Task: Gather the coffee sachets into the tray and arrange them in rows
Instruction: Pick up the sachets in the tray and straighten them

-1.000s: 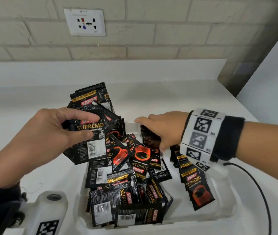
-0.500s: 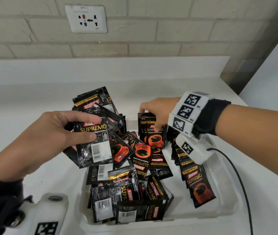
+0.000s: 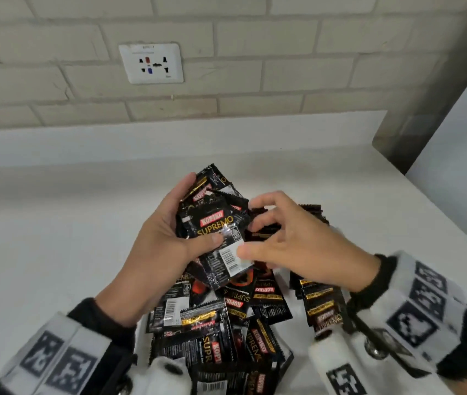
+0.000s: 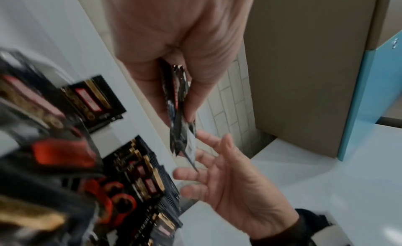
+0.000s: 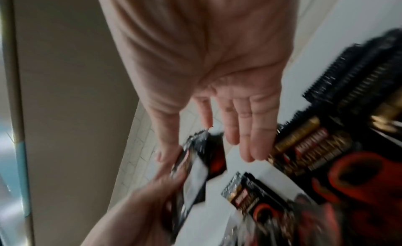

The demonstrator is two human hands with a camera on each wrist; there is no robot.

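Observation:
My left hand (image 3: 198, 212) grips a fanned bundle of black Kopiko Supremo coffee sachets (image 3: 215, 226) above the tray, thumb across the front one. In the left wrist view the bundle (image 4: 177, 112) shows edge-on between thumb and fingers. My right hand (image 3: 258, 229) hovers at the bundle's right side with its fingers spread and relaxed, the thumb touching the front sachet's lower corner. It holds nothing, and the right wrist view shows its fingers (image 5: 243, 129) straight. Below, the white tray (image 3: 297, 332) holds a loose heap of sachets (image 3: 226, 337) and an overlapping row (image 3: 317, 303) along its right side.
The tray sits on a white counter (image 3: 55, 252) against a brick wall with a socket plate (image 3: 151, 63). A grey pillar (image 3: 426, 109) and a white panel close off the right. Both wrist cameras fill the bottom corners of the head view.
My left hand has lifted its bundle toward the middle. My right hand has left the upright sachets at the tray's far end and come across to the bundle, now holding nothing.

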